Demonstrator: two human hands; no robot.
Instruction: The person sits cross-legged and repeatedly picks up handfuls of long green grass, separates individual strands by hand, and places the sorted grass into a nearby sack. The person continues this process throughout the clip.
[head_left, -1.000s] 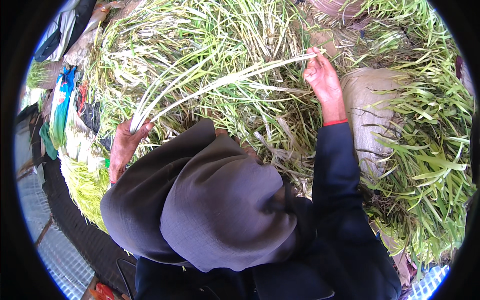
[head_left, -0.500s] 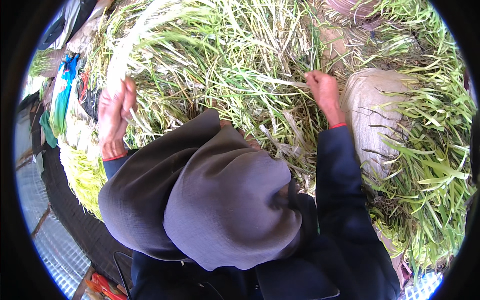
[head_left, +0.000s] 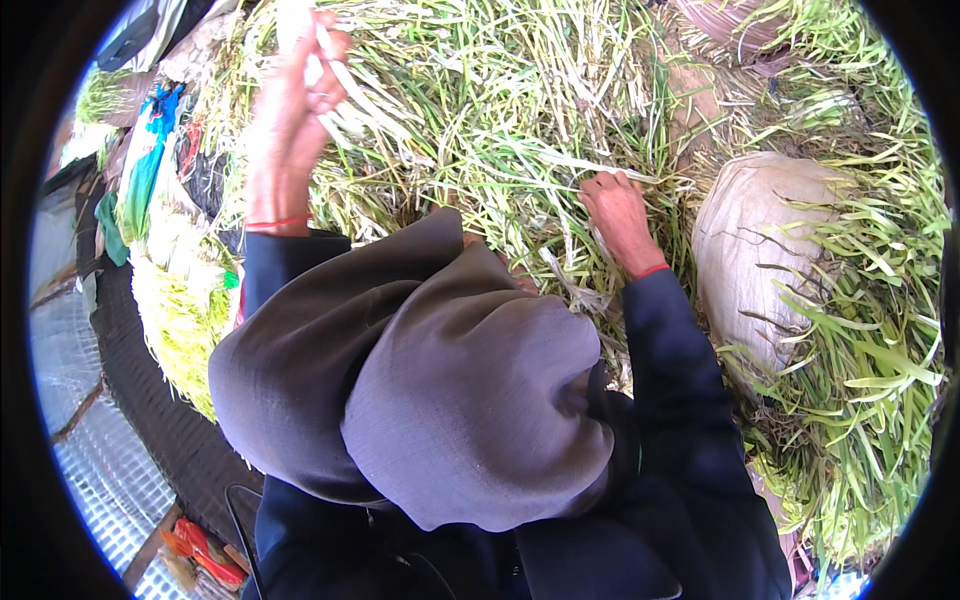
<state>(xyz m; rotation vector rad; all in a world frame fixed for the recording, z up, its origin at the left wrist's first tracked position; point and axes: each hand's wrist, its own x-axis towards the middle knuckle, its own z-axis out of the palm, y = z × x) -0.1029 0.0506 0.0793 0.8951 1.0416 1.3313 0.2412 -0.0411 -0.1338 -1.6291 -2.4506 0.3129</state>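
Observation:
A broad heap of long, narrow green leaves that look like chives (head_left: 470, 130) lies before my knees, mixed with pale, dry strands. Over its upper left part, my left hand (head_left: 305, 100) is raised and closed round some whitish chive stalks (head_left: 350, 85). Glare washes out the upper end of that hand and what it holds. My right hand (head_left: 620, 220) rests low on the heap at centre right, its fingers bent down among the leaves. A pale flat strand runs just past its knuckles. Whatever those fingertips pinch is hidden.
Right of my right hand stands a whitish cloth-covered bundle (head_left: 765, 250), with loose leaves over its far side. More yellow-green stalks (head_left: 180, 320) are stacked at the left, near a blue plastic bag (head_left: 160, 115). My grey-clad knees (head_left: 470, 400) fill the near middle.
My left hand has moved farther forward and slightly right with the pale stalks. My right hand has dropped a little toward me and left, and its fingers now curl down into the leaves.

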